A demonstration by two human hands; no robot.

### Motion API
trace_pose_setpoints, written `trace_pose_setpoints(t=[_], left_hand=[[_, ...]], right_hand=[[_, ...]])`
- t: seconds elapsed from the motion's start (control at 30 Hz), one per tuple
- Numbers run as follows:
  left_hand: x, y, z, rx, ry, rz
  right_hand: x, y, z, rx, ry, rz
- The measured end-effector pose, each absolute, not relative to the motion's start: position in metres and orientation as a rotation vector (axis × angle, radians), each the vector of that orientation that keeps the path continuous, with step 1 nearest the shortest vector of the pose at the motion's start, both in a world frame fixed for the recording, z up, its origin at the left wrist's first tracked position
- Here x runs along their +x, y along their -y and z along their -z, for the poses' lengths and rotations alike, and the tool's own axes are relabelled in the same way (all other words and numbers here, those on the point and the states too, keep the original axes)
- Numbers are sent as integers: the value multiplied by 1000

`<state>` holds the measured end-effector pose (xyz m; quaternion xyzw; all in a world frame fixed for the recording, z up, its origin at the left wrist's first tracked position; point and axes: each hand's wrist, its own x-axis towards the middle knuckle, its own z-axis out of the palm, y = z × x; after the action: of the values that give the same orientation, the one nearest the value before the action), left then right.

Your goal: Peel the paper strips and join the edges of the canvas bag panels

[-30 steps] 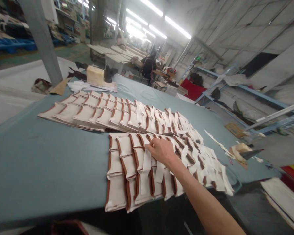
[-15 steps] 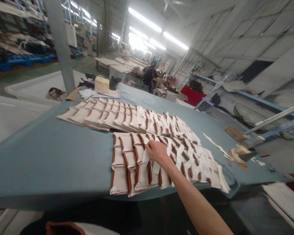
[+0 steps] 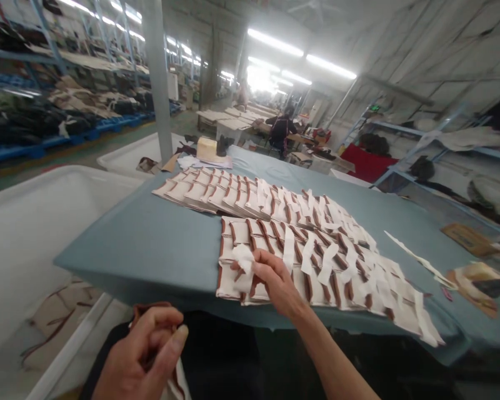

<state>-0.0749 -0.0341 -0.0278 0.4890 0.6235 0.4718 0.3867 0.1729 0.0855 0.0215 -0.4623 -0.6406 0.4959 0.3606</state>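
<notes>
White fabric strips (image 3: 245, 266) are pinched in the fingers of my right hand (image 3: 275, 278), above the near-left end of the front row. That front row is made of overlapping cream fabric pieces (image 3: 229, 289) with brown edging, and more white strips (image 3: 308, 253) lie across it. Behind it runs a second row of similar pieces (image 3: 200, 191). My left hand (image 3: 144, 350) is low at the front, off the table, its fingers curled around a cream fabric piece with brown edging (image 3: 177, 383) that is mostly hidden by the hand.
A blue-grey cloth covers the table (image 3: 141, 239). To the left stands a white bin (image 3: 66, 194) with fabric pieces inside. A yellowish block (image 3: 207, 149) sits at the far edge. Another person (image 3: 281, 130) sits farther back; shelving (image 3: 425, 139) lines the right.
My left hand has come into view at the lower left. My right hand has pulled white strips off the front row and turned, and the camera view has swung left.
</notes>
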Motion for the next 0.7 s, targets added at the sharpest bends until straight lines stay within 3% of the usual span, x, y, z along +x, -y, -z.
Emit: trace_pose_setpoints(t=[0.17,0.47,0.7], left_hand=[[-65,35,-3,1143,-1200,-899],[-45,70,-8,974,-1180,-1097],[-40,84,-37,980,-1420,-1098]], right_hand=[[152,-37,-19,-895,1599,-1624],[154,3,-13,-972,1753,-1723],[146,22,-15,-883,1816,-1279]])
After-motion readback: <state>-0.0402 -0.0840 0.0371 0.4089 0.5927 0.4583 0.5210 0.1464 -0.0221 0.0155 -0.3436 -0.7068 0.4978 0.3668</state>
